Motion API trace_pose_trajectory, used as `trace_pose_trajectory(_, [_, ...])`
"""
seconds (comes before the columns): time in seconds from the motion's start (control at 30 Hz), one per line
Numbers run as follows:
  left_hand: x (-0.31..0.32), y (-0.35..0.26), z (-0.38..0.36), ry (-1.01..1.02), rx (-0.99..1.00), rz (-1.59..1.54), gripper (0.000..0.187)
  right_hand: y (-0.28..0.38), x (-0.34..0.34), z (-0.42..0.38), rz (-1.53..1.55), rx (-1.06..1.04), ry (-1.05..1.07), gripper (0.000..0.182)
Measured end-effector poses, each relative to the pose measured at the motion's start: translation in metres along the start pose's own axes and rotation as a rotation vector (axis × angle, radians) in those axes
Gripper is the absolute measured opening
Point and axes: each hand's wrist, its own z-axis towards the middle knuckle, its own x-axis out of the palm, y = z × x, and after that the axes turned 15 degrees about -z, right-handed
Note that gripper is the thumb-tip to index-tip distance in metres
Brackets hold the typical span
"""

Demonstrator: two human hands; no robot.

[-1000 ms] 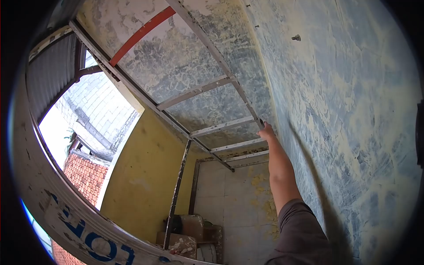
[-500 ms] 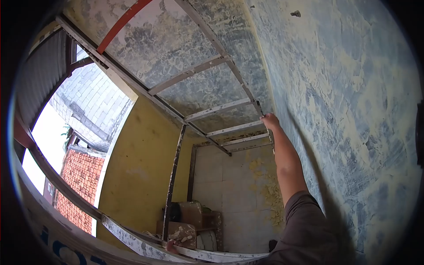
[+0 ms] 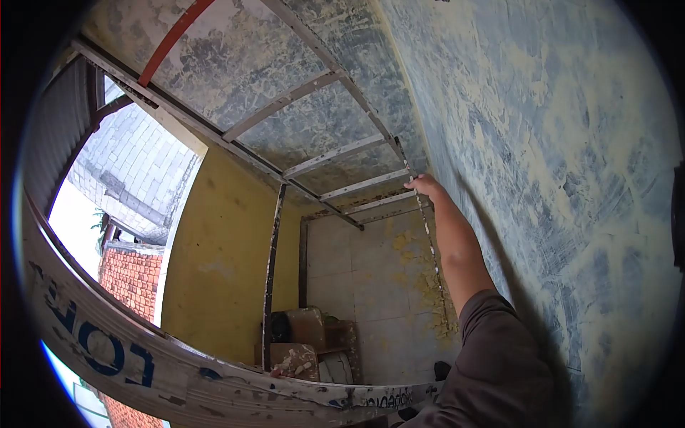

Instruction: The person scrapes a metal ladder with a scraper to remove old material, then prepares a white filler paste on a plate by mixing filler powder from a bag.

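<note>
My right hand (image 3: pixel 424 185) is closed round the metal scaffold frame (image 3: pixel 370 110), at its right upright near the patchy blue-grey wall (image 3: pixel 571 192). A thin, paint-spotted rail (image 3: pixel 432 250) runs down from beside that hand. Low in the view, a small part of my left hand (image 3: pixel 277 372) shows at the far edge of a long board (image 3: pixel 171 378) with blue lettering. Its fingers are mostly hidden, so what it grips cannot be made out. A speckled upright bar (image 3: pixel 271 278) meets the board's edge beside it.
Below, a brown wooden cabinet (image 3: pixel 335 335) stands on the tiled floor (image 3: pixel 332 271), with yellowish flakes (image 3: pixel 442 321) scattered near the wall. To the left are a yellow wall (image 3: pixel 228 250) and an opening onto a brick wall (image 3: pixel 135 274). A curved red bar (image 3: pixel 171 43) is at the top.
The view has shifted, so the frame and my right hand appear slightly further left. More of the lettered board now shows along the bottom. My right hand still holds the frame.
</note>
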Motion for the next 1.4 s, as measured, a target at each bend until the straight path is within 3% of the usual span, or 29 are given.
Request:
trace_pose_trajectory(0.03, [0.001, -0.001, -0.001, -0.003, -0.001, 0.001, 0.011, 0.002, 0.009, -0.019, -0.002, 0.013, 0.012, 0.050])
trace_pose_trajectory(0.1, [0.003, 0.000, 0.000, -0.003, -0.004, 0.001, 0.012, -0.007, 0.026, -0.054, 0.179, 0.277, 0.393, 0.038])
trace_pose_trajectory(0.13, [0.005, 0.000, 0.000, -0.005, 0.000, 0.006, 0.012, -0.018, 0.037, -0.071, 0.235, 0.182, 0.323, 0.032])
trace_pose_trajectory(0.17, [0.007, 0.000, 0.000, -0.011, -0.001, 0.009, 0.012, -0.029, 0.041, -0.085, 0.241, 0.223, 0.335, 0.032])
trace_pose_trajectory(0.23, [0.011, 0.000, 0.000, -0.021, 0.008, 0.018, 0.012, -0.049, 0.045, -0.097, 0.499, 0.009, 0.247, 0.032])
trace_pose_trajectory(0.3, [0.013, 0.004, -0.003, -0.034, 0.019, 0.015, 0.012, -0.021, 0.016, -0.153, 0.547, 0.138, 0.339, 0.033])
trace_pose_trajectory(0.47, [0.022, 0.011, -0.005, -0.067, 0.034, -0.002, 0.013, -0.041, 0.042, -0.244, 0.564, 0.203, 0.408, 0.035])
trace_pose_trajectory(0.7, [0.012, 0.014, 0.005, -0.053, -0.007, -0.086, 0.013, -0.063, 0.050, -0.379, 0.666, 0.201, 0.428, 0.046])
trace_pose_trajectory(0.77, [-0.012, 0.015, 0.027, 0.090, -0.005, -0.054, 0.013, -0.063, 0.052, -0.419, 0.677, 0.203, 0.432, 0.048])
trace_pose_trajectory(0.87, [-0.016, 0.016, 0.031, 0.086, -0.014, -0.074, 0.016, -0.041, 0.048, -0.471, 0.680, 0.086, 0.444, 0.055])
trace_pose_trajectory(0.9, [-0.020, 0.019, 0.038, 0.128, 0.014, -0.074, 0.026, -0.033, 0.043, -0.480, 0.668, 0.087, 0.438, 0.055])
trace_pose_trajectory(0.97, [0.001, 0.015, 0.015, -0.003, -0.010, -0.079, 0.029, -0.008, 0.037, -0.503, 0.783, -0.071, 0.376, 0.052])
trace_pose_trajectory(1.0, [-0.002, 0.016, 0.017, 0.039, -0.013, -0.064, 0.030, 0.010, 0.031, -0.513, 0.769, -0.093, 0.333, 0.050])
trace_pose_trajectory(1.13, [-0.008, 0.016, 0.026, 0.076, 0.020, -0.031, 0.032, 0.056, 0.039, -0.520, 0.678, -0.054, 0.179, 0.040])
trace_pose_trajectory(1.3, [-0.001, 0.015, 0.021, 0.091, 0.033, -0.019, 0.030, 0.046, 0.062, -0.509, 0.703, -0.036, 0.053, 0.033])
trace_pose_trajectory(1.4, [-0.010, 0.016, 0.034, 0.108, 0.019, 0.013, 0.030, 0.028, 0.069, -0.511, 0.656, -0.088, 0.153, 0.027])
